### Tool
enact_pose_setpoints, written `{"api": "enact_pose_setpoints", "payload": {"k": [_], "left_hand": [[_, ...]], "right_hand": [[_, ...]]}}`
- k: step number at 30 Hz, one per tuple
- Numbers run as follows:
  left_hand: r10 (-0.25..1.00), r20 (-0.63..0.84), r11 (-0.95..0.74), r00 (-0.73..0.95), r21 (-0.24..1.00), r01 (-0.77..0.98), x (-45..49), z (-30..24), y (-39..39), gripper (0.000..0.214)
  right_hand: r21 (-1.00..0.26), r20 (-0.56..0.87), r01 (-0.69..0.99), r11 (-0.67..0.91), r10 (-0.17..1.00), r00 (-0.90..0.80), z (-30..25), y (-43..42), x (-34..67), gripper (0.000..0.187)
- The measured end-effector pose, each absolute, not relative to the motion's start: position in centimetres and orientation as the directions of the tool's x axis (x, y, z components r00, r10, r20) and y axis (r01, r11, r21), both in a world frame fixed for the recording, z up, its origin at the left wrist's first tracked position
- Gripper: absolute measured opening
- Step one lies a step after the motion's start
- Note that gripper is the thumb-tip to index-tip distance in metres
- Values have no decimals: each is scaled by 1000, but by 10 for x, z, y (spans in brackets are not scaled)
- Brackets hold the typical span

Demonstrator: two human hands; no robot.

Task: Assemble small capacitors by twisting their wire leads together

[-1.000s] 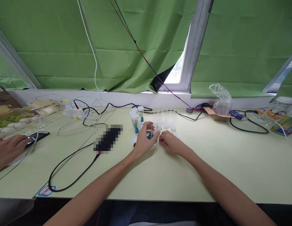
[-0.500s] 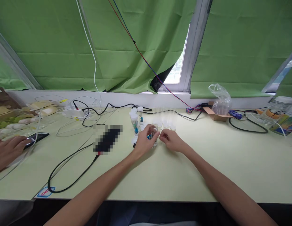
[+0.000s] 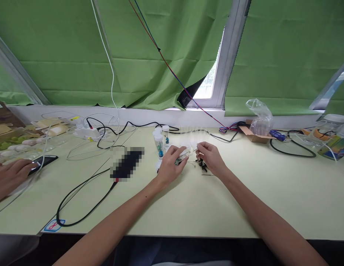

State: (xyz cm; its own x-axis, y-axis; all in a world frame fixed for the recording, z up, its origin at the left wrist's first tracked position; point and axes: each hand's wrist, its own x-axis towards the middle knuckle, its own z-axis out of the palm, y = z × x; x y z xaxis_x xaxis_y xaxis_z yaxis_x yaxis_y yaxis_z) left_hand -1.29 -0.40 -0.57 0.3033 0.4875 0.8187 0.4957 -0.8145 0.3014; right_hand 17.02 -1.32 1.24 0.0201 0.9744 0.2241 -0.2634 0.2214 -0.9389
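Note:
My left hand (image 3: pixel 172 166) is closed around a small clear plastic tube (image 3: pixel 184 156), tilted so that its mouth faces right. Some green and blue bits show inside it; the fingers hide the rest. At the mouth, my right hand (image 3: pixel 212 159) pinches a thin, dark, rod-like thing (image 3: pixel 195 149), too small to name. Several small black parts (image 3: pixel 202 164) lie on the table just under the right fingers. Left of my left hand stand several white-capped clear tubes (image 3: pixel 159 142) with blue and green pieces in them.
More clear tubes (image 3: pixel 190 136) stand behind my hands. A pixelated dark device (image 3: pixel 127 164) with a black cable lies left. At far left another person's hand (image 3: pixel 13 173) touches a phone (image 3: pixel 46 161). An open cardboard box (image 3: pixel 256 138) with a plastic bag stands right.
The tube in my left hand has gone from upright to tilted right. Small black parts now lie on the table. My right hand has moved slightly right and up, holding the thin thing.

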Motion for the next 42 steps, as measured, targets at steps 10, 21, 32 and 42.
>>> {"api": "enact_pose_setpoints", "payload": {"k": [10, 21, 32, 42], "left_hand": [[541, 770, -787, 338, 320, 528, -14, -12, -2, 31], [526, 779, -800, 342, 317, 509, -14, -11, -3, 30], [531, 783, -801, 324, 339, 494, -13, -11, -5, 30], [537, 779, -806, 323, 361, 470, -12, -7, -8, 29]], "right_hand": [[-889, 213, -426, 169, 975, -57, 19, -17, 172, 32], [-913, 194, -401, 76, 945, -263, 23, -25, 169, 34], [-953, 178, -277, 123, 967, -184, 18, -22, 168, 33], [-936, 351, 9, 352, 936, -23, 18, -26, 162, 33]]}}
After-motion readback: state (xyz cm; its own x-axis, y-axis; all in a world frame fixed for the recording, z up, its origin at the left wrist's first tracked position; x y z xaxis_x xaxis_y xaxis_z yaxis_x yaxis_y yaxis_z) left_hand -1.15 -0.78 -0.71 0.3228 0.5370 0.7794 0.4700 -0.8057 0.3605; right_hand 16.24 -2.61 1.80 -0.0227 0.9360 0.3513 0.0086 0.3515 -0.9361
